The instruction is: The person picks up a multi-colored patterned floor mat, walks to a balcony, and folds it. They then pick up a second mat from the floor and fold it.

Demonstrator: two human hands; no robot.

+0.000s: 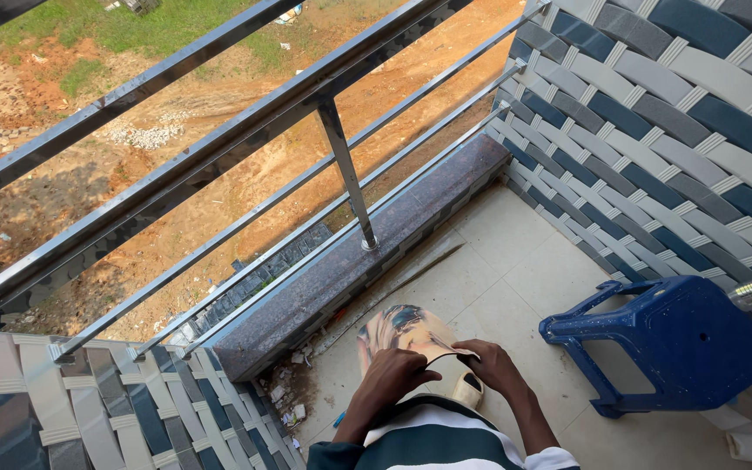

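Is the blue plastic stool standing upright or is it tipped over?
Tipped over. The blue plastic stool lies on its side on the tiled floor against the patterned wall, its legs pointing sideways toward the railing.

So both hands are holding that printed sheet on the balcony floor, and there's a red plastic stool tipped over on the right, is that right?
Not quite: the head view shows the tipped stool is blue, not red. Both hands, left and right, do hold the printed sheet.

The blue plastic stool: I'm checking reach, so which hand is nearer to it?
Right. The right hand grips the printed sheet on the side facing the blue plastic stool; the left hand holds the sheet farther away.
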